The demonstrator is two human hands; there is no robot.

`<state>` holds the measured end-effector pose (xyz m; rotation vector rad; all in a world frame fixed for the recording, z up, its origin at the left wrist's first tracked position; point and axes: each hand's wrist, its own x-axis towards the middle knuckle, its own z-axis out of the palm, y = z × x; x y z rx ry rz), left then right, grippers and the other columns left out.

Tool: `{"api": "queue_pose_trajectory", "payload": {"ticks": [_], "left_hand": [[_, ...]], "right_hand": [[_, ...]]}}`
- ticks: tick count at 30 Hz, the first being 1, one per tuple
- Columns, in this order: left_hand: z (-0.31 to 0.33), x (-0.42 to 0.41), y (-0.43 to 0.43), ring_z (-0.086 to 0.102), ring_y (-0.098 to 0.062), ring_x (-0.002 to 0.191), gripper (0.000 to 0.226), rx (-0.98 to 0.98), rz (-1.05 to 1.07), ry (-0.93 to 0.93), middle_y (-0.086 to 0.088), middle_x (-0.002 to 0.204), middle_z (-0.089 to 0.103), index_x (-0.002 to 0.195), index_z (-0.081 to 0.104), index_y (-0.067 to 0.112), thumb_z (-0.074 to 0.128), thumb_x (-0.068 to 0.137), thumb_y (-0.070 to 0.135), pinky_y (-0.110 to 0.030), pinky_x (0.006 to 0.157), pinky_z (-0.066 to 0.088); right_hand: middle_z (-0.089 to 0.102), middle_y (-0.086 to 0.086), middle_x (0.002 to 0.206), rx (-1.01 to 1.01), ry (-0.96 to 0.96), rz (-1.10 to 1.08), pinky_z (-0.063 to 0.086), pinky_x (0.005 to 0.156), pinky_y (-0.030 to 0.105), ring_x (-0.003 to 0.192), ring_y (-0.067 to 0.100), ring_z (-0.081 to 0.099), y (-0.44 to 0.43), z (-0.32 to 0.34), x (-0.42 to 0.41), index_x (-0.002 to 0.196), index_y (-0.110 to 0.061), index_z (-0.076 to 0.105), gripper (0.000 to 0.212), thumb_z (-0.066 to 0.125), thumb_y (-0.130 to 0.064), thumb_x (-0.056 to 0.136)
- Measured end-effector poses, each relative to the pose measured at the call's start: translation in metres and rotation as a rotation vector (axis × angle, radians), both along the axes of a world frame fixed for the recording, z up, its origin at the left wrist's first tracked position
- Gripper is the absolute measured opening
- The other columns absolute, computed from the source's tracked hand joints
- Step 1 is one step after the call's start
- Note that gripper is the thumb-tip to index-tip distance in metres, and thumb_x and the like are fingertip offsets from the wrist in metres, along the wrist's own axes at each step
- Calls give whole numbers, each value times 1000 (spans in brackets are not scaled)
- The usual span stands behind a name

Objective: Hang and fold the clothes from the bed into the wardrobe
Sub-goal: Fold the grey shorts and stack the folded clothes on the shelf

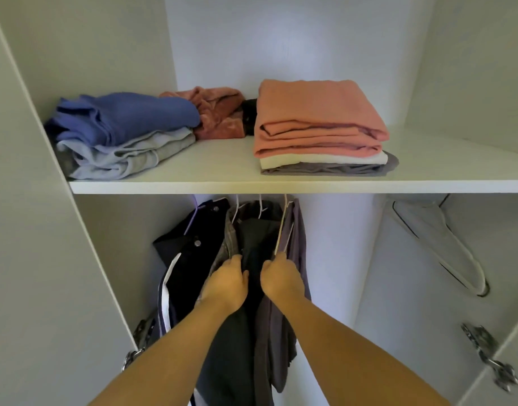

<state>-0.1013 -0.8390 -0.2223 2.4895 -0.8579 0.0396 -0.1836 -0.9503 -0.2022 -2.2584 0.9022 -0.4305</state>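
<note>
- Below the shelf, the dark garment hangs on a hanger.
- The left hand grips its cloth with curled fingers, under the shelf's middle.
- The right hand pinches its right edge.
- On the shelf: blue pile left, peach stack right.
- An empty hanger hangs below the shelf's right end.

Arms outstretched — left hand and right hand close together, fingers curled.

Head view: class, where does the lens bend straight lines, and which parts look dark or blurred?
Head view: the wardrobe's side walls slant outward from wide-angle distortion; the hanging clothes under the shelf sit in shadow; the lower-right hinge looks blurred.
</note>
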Motion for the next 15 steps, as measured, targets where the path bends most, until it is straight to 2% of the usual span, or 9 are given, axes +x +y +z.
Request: {"api": "queue_pose_trajectory", "payload": {"ticks": [3, 6, 9, 12, 15], "left_hand": [[-2, -2, -10, 64, -31, 108, 53, 79, 6, -3, -12, 130, 61, 152, 29, 15, 45, 104, 29, -42, 84, 55], [-1, -9, -25, 64, -33, 106, 60, 186, 47, -18, -15, 127, 62, 158, 13, 11, 40, 107, 29, -42, 82, 55], [-1, -24, -46, 64, -31, 109, 68, 285, 34, -72, -16, 130, 61, 160, 3, 7, 41, 104, 11, -40, 85, 54], [-2, -46, -71, 64, -29, 109, 71, 231, 13, -71, -16, 129, 61, 161, 4, 6, 43, 101, 6, -38, 91, 54], [-3, -68, -101, 66, -25, 105, 70, 200, -10, -90, -14, 125, 63, 161, 5, 6, 43, 102, 7, -35, 90, 56]], "right_hand": [[64, 7, 113, -45, 25, -51, 55, 77, 34, 97, 25, 66, -11, -7, -8, 135, -13, 44, 38, 34, -37, 107], [65, 4, 112, -130, 86, -93, 59, 84, 38, 97, 26, 68, -30, -6, -26, 129, -18, 45, 35, 31, -41, 107], [66, 3, 107, -221, 128, -108, 57, 82, 32, 92, 22, 69, -59, 1, -51, 125, -16, 46, 28, 33, -35, 109], [58, 0, 87, -316, 192, -143, 58, 73, 30, 74, 17, 64, -92, 5, -78, 123, -15, 45, 20, 44, -26, 106], [40, -5, 71, -377, 249, -195, 49, 62, 29, 61, 12, 50, -123, 9, -105, 121, -14, 44, 18, 47, -22, 105]]}}
